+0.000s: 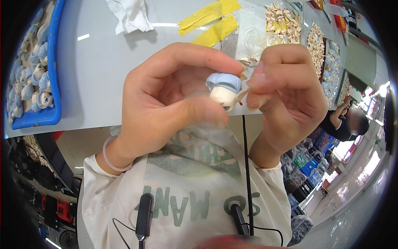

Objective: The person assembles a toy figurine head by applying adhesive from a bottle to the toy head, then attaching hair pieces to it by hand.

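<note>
Between the thumb and fingers of my left hand (161,87) is a small doll head (224,94) with a light blue cap of hair and a cream face turned downward. My right hand (286,83) meets it from the right, its thumb and forefinger pinching a small pale pointed piece (242,93) against the head's side. A reddish tip shows at the lower end of that piece. Both hands are raised over the front edge of the table, and part of the head lies behind my left fingers.
A blue tray (56,62) of similar heads stands at the left. White tissue (130,14) and yellow tape (209,20) lie at the back. Piles of small cream pieces (284,25) and more blue parts (331,68) sit at the right. Another person (348,122) is farther right.
</note>
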Available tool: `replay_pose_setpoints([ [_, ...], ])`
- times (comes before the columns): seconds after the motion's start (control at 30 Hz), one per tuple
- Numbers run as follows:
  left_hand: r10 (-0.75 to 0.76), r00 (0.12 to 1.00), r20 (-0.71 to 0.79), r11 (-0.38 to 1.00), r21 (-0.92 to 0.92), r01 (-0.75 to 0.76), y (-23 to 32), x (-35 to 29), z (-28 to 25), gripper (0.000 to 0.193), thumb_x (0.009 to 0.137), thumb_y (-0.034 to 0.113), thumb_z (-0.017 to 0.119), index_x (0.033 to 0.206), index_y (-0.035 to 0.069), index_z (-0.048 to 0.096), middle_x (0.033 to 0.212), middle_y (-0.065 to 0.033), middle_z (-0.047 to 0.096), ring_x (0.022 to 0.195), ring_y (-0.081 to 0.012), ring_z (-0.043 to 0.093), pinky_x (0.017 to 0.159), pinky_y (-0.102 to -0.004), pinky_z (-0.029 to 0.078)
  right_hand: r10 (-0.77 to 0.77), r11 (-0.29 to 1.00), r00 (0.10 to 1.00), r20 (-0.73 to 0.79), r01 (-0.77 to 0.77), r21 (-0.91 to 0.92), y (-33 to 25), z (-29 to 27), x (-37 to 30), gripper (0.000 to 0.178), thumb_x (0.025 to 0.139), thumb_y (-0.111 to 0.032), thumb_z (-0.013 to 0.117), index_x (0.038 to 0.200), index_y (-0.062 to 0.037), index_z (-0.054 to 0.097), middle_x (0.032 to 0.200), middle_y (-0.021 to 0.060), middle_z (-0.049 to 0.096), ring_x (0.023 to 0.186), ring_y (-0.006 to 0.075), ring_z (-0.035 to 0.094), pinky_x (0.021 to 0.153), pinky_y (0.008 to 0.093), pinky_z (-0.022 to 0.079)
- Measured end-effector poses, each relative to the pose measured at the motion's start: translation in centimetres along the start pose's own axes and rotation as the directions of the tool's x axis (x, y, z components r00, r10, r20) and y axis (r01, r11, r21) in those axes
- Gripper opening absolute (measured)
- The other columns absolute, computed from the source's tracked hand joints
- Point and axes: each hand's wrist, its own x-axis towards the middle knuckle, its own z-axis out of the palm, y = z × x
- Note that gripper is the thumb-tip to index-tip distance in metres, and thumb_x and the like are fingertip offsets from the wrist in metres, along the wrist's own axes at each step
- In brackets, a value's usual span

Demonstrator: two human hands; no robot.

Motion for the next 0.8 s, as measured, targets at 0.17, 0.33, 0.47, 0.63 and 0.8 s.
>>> replay_pose_setpoints([
  [0.17,0.058,0.998,-0.003,0.998,0.029,-0.058,0.0,0.1,-0.2,0.066,0.067,0.038,0.071,0.111,-0.001,0.042,0.093,-0.011,0.056,0.086,-0.0196,0.057,0.076,-0.028,0.045,-0.159,0.98,0.985,-0.06,0.149,-0.134,0.6,0.9,0.0,0.043,0.062,-0.027,0.074,0.088,0.0034,0.057,0.09,0.0125,0.048,0.076,0.0145,0.047,0.06,0.0208,0.039],
  [0.33,-0.008,0.998,0.067,0.999,-0.051,0.011,0.1,0.0,-0.3,0.07,0.073,0.028,0.067,0.123,-0.003,0.028,0.103,-0.0179,0.054,0.092,-0.0262,0.057,0.079,-0.0319,0.047,-0.125,0.945,0.99,-0.07,0.097,-0.313,0.5,1.8,-1.0,0.05,0.062,-0.03,0.074,0.096,0.0026,0.059,0.096,0.0114,0.045,0.076,0.0153,0.047,0.059,0.0218,0.041],
  [0.47,-0.052,0.996,0.069,0.997,-0.044,0.056,0.5,-0.3,-0.3,0.069,0.075,0.025,0.063,0.124,-0.005,0.025,0.107,-0.0232,0.051,0.094,-0.0277,0.056,0.081,-0.033,0.046,-0.141,0.914,0.989,-0.039,0.115,-0.389,0.0,1.9,-0.8,0.046,0.062,-0.028,0.074,0.094,0.0011,0.061,0.095,0.0116,0.045,0.072,0.0142,0.047,0.054,0.0206,0.041],
  [0.63,-0.073,0.994,0.081,0.997,-0.01,0.074,0.8,-0.1,0.0,0.061,0.074,0.019,0.054,0.122,-0.008,0.026,0.106,-0.0248,0.049,0.095,-0.0263,0.056,0.081,-0.0322,0.046,-0.136,0.916,0.99,-0.03,0.114,-0.385,-0.2,1.8,-0.6,0.04,0.059,-0.018,0.073,0.093,-0.0005,0.062,0.093,0.0119,0.046,0.07,0.0145,0.047,0.051,0.0206,0.041],
  [0.8,0.013,0.98,0.2,0.989,-0.145,0.017,0.1,0.1,-0.7,0.047,0.08,0.006,0.046,0.122,-0.005,0.03,0.107,-0.0195,0.052,0.096,-0.0208,0.053,0.082,-0.0297,0.044,-0.183,0.869,0.981,-0.056,0.135,-0.476,-0.3,1.6,-0.5,0.04,0.052,-0.014,0.072,0.09,-0.0029,0.063,0.091,0.0114,0.05,0.072,0.0164,0.048,0.053,0.0225,0.042],
])
